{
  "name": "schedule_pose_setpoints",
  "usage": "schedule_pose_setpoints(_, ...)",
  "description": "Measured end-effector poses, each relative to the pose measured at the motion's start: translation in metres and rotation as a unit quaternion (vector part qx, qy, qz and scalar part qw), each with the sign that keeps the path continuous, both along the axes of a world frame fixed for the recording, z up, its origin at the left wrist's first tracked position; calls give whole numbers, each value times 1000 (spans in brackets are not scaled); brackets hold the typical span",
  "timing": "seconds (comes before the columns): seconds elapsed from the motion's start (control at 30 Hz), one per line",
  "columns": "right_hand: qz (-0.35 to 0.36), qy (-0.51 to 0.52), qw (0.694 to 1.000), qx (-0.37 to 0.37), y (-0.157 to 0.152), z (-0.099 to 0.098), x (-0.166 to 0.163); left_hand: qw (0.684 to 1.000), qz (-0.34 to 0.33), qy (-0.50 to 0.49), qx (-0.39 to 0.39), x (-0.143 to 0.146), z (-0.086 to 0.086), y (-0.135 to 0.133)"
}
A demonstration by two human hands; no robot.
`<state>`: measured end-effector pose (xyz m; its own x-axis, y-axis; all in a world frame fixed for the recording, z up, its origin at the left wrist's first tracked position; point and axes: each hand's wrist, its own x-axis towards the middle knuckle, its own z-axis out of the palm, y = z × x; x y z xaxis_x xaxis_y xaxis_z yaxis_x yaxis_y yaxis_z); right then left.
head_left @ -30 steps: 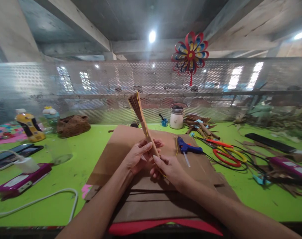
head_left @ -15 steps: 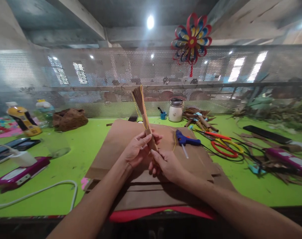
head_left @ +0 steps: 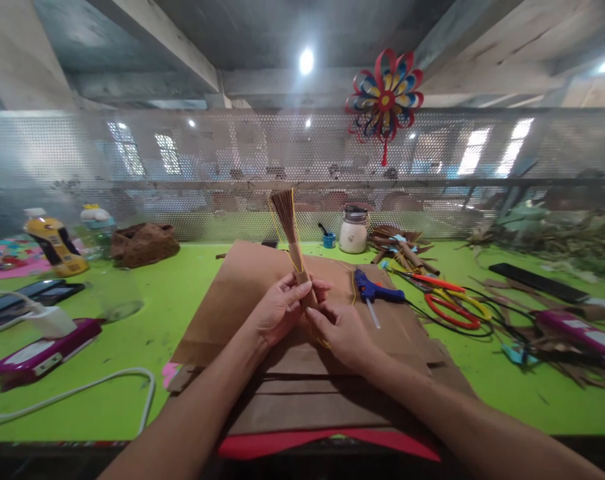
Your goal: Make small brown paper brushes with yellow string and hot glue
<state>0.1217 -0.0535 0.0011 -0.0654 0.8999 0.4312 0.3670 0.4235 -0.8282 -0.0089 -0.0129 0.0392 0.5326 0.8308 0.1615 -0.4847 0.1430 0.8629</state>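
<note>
My left hand grips the lower part of a small brown paper broom, a rolled handle with a fringed top pointing up and slightly left. A thin yellow string runs along it. My right hand pinches the bottom end of the same broom, fingers closed around the handle and string. Both hands hover over sheets of brown kraft paper lying on the green table.
A blue glue gun and red and yellow scissors lie to the right, with cables and paper scraps. A white jar stands at the back. Left are a pink box, white cable, phones and bottles. A perforated metal screen runs behind.
The broom has dropped a little and stands more upright. My hands stay on its handle, the right hand shifting slightly lower. The camera view tilted a bit.
</note>
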Motion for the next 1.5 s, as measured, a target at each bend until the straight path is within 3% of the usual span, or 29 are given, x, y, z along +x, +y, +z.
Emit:
schedule_pose_setpoints(0.37,43,66,995,-55,5,-12,-6,999,33,-33,-17,7,-3,-2)
schedule_pose_setpoints(0.57,52,54,995,-64,2,-13,-10,997,62,-52,-13,11,-6,-3)
schedule_pose_setpoints(0.8,87,100,974,-181,-3,-6,-14,996,76,-53,-10,11,-5,-4)
schedule_pose_setpoints(1.03,100,83,978,-163,-4,-7,-12,997,67,-23,-11,10,-3,-6)
schedule_pose_setpoints(1.33,105,140,971,-161,1,-9,-12,993,55,100,-18,7,-4,-6)
schedule_pose_setpoints(1.5,166,165,952,-199,0,-8,-11,997,56,48,-21,6,-6,-4)
